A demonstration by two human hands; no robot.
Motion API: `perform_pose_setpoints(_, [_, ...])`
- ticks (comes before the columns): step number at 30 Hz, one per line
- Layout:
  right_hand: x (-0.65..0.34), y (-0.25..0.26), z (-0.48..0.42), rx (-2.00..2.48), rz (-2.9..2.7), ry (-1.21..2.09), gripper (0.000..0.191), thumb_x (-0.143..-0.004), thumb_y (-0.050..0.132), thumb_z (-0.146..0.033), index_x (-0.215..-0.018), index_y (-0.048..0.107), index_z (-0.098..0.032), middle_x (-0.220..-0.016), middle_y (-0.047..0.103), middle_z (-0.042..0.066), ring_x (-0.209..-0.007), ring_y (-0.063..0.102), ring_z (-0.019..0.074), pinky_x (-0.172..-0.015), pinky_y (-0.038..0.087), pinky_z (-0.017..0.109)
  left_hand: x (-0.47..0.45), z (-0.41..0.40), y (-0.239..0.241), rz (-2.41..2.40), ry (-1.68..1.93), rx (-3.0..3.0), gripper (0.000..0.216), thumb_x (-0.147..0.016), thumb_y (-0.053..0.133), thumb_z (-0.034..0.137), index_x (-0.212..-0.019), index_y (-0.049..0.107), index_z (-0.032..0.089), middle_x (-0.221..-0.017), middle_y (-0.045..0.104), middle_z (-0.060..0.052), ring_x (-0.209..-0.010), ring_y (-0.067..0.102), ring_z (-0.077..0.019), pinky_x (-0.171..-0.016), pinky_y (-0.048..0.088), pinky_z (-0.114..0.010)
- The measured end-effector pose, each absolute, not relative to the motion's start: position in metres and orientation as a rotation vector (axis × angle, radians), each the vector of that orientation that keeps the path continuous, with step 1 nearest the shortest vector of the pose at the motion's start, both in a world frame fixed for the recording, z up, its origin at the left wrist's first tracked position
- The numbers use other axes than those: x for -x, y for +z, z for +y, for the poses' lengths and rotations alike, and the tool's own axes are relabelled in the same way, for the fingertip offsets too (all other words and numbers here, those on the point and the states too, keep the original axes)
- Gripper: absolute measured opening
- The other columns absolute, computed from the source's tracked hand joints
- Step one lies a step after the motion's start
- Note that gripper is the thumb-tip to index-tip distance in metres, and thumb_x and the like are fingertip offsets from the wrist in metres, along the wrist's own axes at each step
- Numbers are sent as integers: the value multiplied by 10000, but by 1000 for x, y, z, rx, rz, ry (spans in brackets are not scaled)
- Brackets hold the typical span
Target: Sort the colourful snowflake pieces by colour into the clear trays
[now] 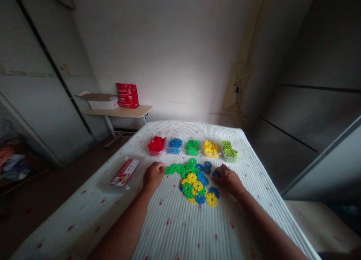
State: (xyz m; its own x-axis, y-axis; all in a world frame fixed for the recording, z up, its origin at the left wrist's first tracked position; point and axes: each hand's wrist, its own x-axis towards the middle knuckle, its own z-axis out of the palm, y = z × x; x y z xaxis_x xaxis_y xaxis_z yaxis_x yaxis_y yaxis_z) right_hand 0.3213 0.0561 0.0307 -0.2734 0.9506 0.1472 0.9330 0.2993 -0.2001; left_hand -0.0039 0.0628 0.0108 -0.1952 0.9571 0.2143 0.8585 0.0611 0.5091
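A loose pile of notched plastic building discs lies on the cloth between my hands, with yellow discs (211,199), blue discs (202,178) and green discs (187,190) overlapping. From its upper left a row of green discs (177,168) stretches toward my left hand (153,176). That hand is closed, fingertips pressed together beside the row's left end; whatever they pinch is hidden. On the pile's right side, my right hand (228,179) has its fingers closed on a blue disc (216,174), which shows partly at the fingertips.
Clear tubs of red pieces (156,145), blue pieces (175,145), green pieces (192,147), yellow pieces (211,148) and lime pieces (229,150) line the back. A clear plastic lid (124,173) with a label lies left. Behind, a side table (135,111) bears a red bag (128,95).
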Motion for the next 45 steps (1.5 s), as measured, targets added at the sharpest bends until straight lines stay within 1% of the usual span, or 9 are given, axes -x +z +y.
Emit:
perform_pose_setpoints(3, [-324,32,58,1655,-2271,118,176,-780,507,-309,-827,617,-180,-851,575,47,-742,567,136,-669,415,225,3,62,12,2163,805,-1868,214,-778,447,213,-814,657,203,-892,657,-29,-823,592,-144,-711,399,-223])
perform_pose_setpoints(5, [-321,33,59,1540,-2204,114,201,-787,496,-295,-921,608,-194,-891,568,50,-763,570,144,-695,439,246,2,61,13,2166,796,-1870,213,-782,446,214,-814,656,204,-896,656,-29,-826,591,-145,-716,399,-225])
perform_pose_setpoints(8, [-311,30,60,1365,-2180,147,335,-800,489,-276,-1129,528,-225,-1002,552,67,-853,565,163,-758,466,282,2,61,13,2173,787,-1867,206,-783,451,211,-809,655,204,-897,655,-28,-828,588,-143,-721,397,-224])
perform_pose_setpoints(11, [-301,25,63,1373,-2265,139,402,-804,490,-267,-1202,491,-212,-1031,543,86,-913,543,183,-803,464,299,1,61,13,2178,793,-1880,203,-783,453,208,-813,654,203,-890,652,-27,-813,587,-142,-702,394,-223])
perform_pose_setpoints(15, [-295,23,65,1475,-2355,97,376,-804,503,-298,-1162,536,-184,-992,534,90,-938,524,196,-837,432,301,1,59,14,2169,800,-1894,201,-785,454,208,-816,652,196,-884,647,-32,-804,587,-143,-693,394,-224])
perform_pose_setpoints(21, [-298,26,67,1526,-2341,209,328,-768,516,-280,-1078,546,-176,-971,524,64,-881,530,162,-782,412,255,0,58,15,2164,794,-1907,196,-785,457,196,-810,651,192,-876,643,-30,-800,581,-134,-694,390,-217])
perform_pose_setpoints(26, [-301,25,69,1542,-2348,225,266,-751,522,-291,-974,560,-151,-943,544,70,-850,540,161,-753,405,252,0,59,14,2168,783,-1921,200,-791,451,208,-805,650,195,-864,643,-28,-792,578,-135,-688,385,-219])
perform_pose_setpoints(34, [-312,24,68,1549,-2306,271,273,-733,544,-298,-975,583,-178,-963,596,66,-845,566,160,-739,417,237,1,60,15,2165,772,-1896,200,-785,458,200,-816,655,195,-880,647,-30,-804,575,-139,-694,383,-225])
perform_pose_setpoints(45, [-323,23,66,1468,-2248,288,282,-772,526,-360,-969,620,-182,-930,627,67,-820,589,166,-720,441,246,1,58,15,2162,801,-1896,185,-784,464,191,-791,649,196,-866,650,-24,-795,572,-129,-694,381,-212])
